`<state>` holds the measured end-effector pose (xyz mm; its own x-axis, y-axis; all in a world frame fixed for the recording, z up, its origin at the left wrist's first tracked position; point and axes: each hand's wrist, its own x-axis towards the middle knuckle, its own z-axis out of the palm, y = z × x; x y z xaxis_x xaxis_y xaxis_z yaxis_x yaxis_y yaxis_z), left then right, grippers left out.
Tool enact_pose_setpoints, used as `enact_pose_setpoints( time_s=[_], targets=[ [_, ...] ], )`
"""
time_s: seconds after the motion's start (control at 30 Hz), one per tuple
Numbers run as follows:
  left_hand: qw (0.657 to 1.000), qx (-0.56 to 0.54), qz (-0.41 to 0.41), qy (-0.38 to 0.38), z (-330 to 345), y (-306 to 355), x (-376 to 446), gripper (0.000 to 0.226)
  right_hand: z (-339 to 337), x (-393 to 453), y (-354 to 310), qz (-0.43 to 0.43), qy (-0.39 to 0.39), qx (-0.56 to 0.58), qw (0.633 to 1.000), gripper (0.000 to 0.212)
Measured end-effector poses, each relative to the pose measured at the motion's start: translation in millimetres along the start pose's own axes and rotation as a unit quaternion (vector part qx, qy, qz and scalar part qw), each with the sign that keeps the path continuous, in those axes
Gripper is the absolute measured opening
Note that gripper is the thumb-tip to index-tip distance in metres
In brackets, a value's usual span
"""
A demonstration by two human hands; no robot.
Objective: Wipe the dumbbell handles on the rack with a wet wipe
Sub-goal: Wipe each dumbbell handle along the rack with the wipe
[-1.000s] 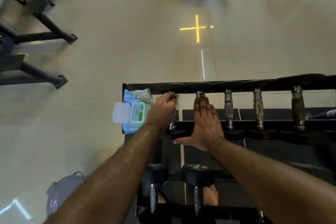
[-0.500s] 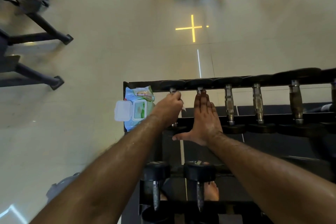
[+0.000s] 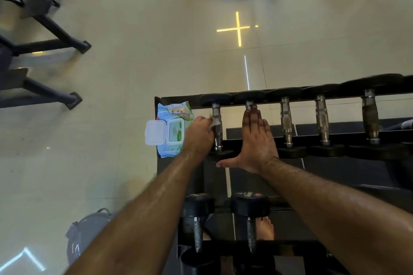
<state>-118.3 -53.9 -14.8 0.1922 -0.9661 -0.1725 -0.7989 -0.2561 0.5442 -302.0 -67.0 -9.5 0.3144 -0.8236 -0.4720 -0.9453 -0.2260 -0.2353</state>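
A person's left hand (image 3: 199, 136) pinches a white wet wipe (image 3: 213, 122) against the handle of the leftmost dumbbell (image 3: 217, 128) on the top tier of a black rack (image 3: 178, 98), fingers curled around the wipe so it stays pressed to the metal. The right hand (image 3: 257, 140) lies flat, fingers straight and together with the thumb spread, on the second dumbbell's handle (image 3: 248, 103), seemingly to steady it or brace the reach. The wipe pack (image 3: 172, 129), lid flipped open, sits at the rack's left end just beside the working hand, probably kept there for quick refills. Three more handles line up to the right, and two dumbbells rest on the nearer, lower tier; those look as yet unwiped, though that cannot be confirmed.
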Motion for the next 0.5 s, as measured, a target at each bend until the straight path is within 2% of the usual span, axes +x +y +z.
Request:
enact_pose_setpoints(
  time_s=[0.07, 0.17, 0.2, 0.3, 0.33, 0.43, 0.5],
  targets=[
    [0.997, 0.045, -0.018, -0.065, -1, -8, -13, 0.015, 0, 1, -1, 0.001, 0.003, -0.003, 1.000, 0.183],
    [0.983, 0.086, 0.029, -0.161, -16, -11, -23, 0.021, 1, 1, 0, -0.002, 0.009, -0.002, 1.000, 0.183],
    [0.980, 0.097, 0.052, -0.166, -21, -8, -22, 0.025, 1, 0, 0, -0.004, 0.009, 0.000, 1.000, 0.183],
    [0.976, 0.121, 0.148, -0.103, -24, 7, -14, 0.029, 3, -1, 0, -0.005, 0.010, 0.006, 1.000, 0.183],
    [0.966, 0.144, 0.180, -0.117, -22, 13, -11, 0.029, 3, -1, 0, -0.005, 0.009, 0.009, 1.000, 0.183],
    [0.912, 0.243, 0.218, -0.249, -13, 27, -7, 0.033, 2, -1, 0, -0.004, 0.008, 0.015, 1.000, 0.185],
    [0.907, 0.245, 0.188, -0.284, -17, 28, -1, 0.034, 1, 0, -1, -0.004, 0.008, 0.016, 1.000, 0.185]
  ],
)
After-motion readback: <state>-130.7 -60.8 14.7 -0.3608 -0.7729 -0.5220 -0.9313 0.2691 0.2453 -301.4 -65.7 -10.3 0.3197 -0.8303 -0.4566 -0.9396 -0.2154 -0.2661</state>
